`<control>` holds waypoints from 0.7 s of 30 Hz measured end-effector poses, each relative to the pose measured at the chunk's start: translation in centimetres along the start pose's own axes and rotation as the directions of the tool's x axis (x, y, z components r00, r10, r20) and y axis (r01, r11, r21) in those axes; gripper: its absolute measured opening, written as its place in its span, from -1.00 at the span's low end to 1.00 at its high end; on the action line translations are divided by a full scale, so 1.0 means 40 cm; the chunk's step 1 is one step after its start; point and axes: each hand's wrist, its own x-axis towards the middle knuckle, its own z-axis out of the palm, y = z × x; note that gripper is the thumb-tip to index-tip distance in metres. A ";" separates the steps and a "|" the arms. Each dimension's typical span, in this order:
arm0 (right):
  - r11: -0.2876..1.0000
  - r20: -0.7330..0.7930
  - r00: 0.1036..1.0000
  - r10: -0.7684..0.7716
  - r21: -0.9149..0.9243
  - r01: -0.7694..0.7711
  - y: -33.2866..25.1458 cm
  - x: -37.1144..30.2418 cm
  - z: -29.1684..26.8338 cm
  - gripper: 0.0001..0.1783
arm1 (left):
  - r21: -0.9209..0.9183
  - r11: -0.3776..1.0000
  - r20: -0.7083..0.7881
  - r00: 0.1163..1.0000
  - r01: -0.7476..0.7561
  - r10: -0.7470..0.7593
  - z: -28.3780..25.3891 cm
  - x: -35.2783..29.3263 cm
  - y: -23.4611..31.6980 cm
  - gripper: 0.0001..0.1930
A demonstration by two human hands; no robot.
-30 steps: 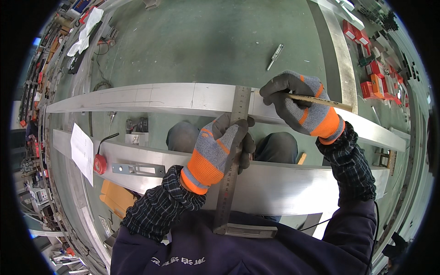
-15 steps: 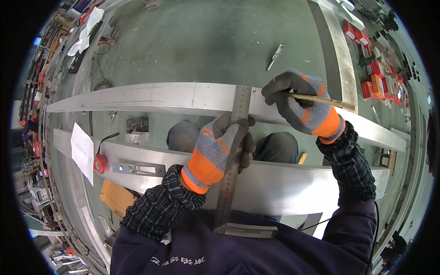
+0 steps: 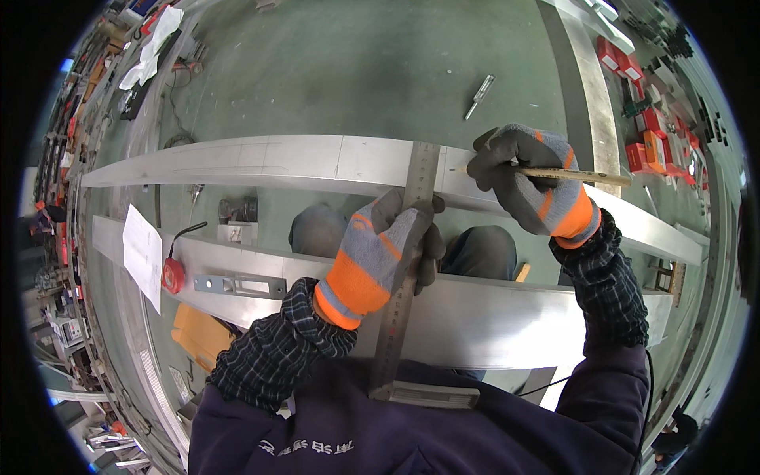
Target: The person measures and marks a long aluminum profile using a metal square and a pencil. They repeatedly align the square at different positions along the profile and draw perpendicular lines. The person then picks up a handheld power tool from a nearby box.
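Observation:
My left hand (image 3: pixel 396 241), in a grey and orange work glove, is closed around the blade of a steel try square (image 3: pixel 391 348). The blade's far end lies across the far silver metal bar (image 3: pixel 301 162), and its thick stock rests by my body. Gloved alike, my right hand (image 3: pixel 522 178) grips a pencil (image 3: pixel 586 176) just right of the blade. The pencil's tip points left, over the far bar. Thin lines are marked across that bar's face to the left of the square. My fingertips behind the blade are partly hidden.
On the nearer metal bar (image 3: pixel 507 317) lie a flat lock plate (image 3: pixel 239 286), a red tape measure (image 3: pixel 173 274) and a white paper sheet (image 3: pixel 142 257). A cardboard piece (image 3: pixel 199 334) sits below. On the floor are a screwdriver-like tool (image 3: pixel 479 96) and red boxes (image 3: pixel 653 123) at right.
My right hand and the pencil have shifted a little to the right, away from the square's blade. The far bar and square sit slightly differently in view; my left hand keeps its hold.

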 end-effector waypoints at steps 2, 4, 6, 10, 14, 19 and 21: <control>0.999 0.017 0.999 -0.043 -0.016 0.043 -0.001 0.001 0.001 -0.86 | -0.004 1.000 0.011 1.000 -0.013 0.013 -0.003 0.000 -0.003 -0.68; 0.999 0.051 0.999 0.003 0.035 -0.005 -0.004 0.000 0.002 -0.85 | 0.014 1.000 0.014 1.000 -0.025 0.025 -0.005 0.001 -0.006 -0.68; 0.999 0.080 0.997 -0.007 0.040 0.004 -0.005 0.004 0.001 -0.84 | 0.027 1.000 -0.001 1.000 -0.008 0.008 -0.003 0.003 -0.005 -0.67; 0.998 0.102 0.993 -0.055 0.002 0.056 -0.010 0.017 0.008 -0.81 | 0.027 1.000 -0.001 1.000 -0.004 0.004 -0.005 0.003 -0.006 -0.67; 0.996 0.123 0.989 -0.080 -0.032 0.085 -0.008 0.020 0.009 -0.82 | 0.026 1.000 0.001 1.000 -0.006 0.006 -0.005 0.002 -0.005 -0.67; 0.995 0.099 0.991 -0.092 -0.029 0.095 0.000 0.019 0.017 -0.83 | 0.025 1.000 -0.017 1.000 0.006 -0.005 0.000 0.002 -0.003 -0.67; 0.992 0.104 0.988 -0.115 -0.030 0.119 0.002 0.021 0.016 -0.83 | 0.027 1.000 -0.016 1.000 0.004 -0.004 0.001 0.001 -0.001 -0.67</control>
